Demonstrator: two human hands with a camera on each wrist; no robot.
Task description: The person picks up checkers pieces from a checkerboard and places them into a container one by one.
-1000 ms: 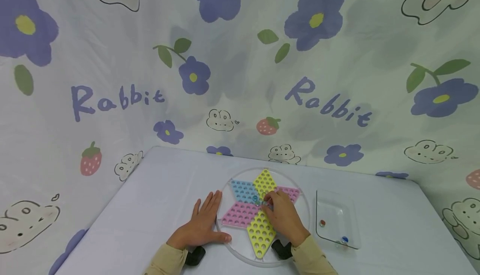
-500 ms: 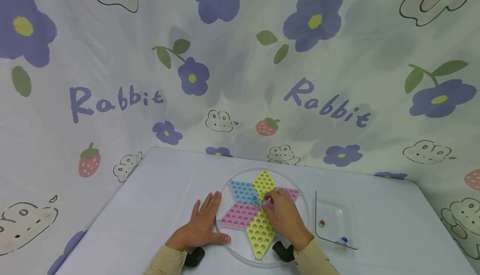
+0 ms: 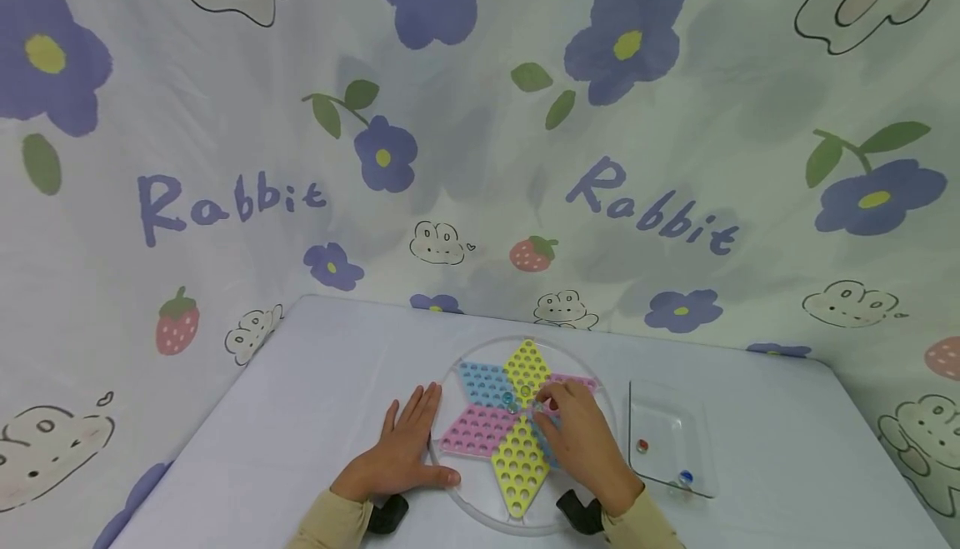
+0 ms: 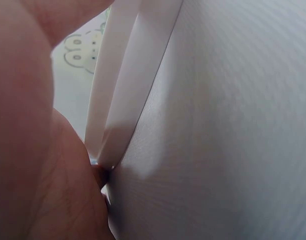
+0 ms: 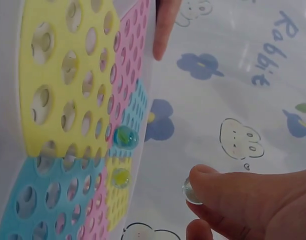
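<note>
A round Chinese checkers board (image 3: 517, 526) with a star of yellow, pink and blue holed sections lies on the table. My left hand (image 3: 401, 453) is spread flat beside its left rim, fingers straight, with the thumb over the rim; in the left wrist view the palm lies against the white rim (image 4: 120, 85). Over the board's middle right, my right hand (image 3: 581, 432) pinches a clear glass marble (image 5: 189, 191) between thumb and finger, apart from the board. A blue-green marble (image 5: 125, 137) and a yellow-green marble (image 5: 121, 177) sit in holes near the board's centre.
To the right of the board stands a clear plastic tray (image 3: 632, 416). It holds a reddish marble (image 3: 642, 446) and a blue marble (image 3: 686, 477) near its front edge. A printed rabbit curtain (image 3: 480, 157) hangs behind the table.
My right hand has drawn slightly right from the board's centre, showing more of the marbles and holes there. The left hand has stayed at the rim.
</note>
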